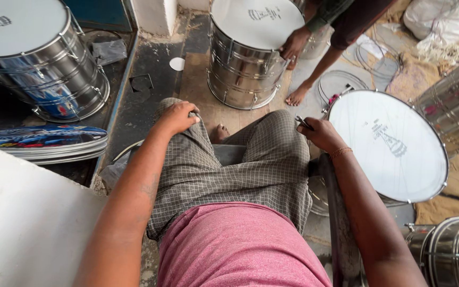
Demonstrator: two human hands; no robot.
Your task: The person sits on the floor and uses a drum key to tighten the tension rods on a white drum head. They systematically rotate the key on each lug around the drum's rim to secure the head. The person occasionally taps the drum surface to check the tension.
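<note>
I sit with my knees up in checked cloth. My left hand rests on my left knee, fingers curled on the fabric, holding nothing. Over my right knee, my right hand grips a small dark metal tool. Just to its right lies a steel drum with a white head, tilted toward me.
Another person bends over a shiny steel drum ahead, one hand on its rim, bare foot on the floor. More steel drums stand at far left, right and bottom right. Stacked metal hoops lie left.
</note>
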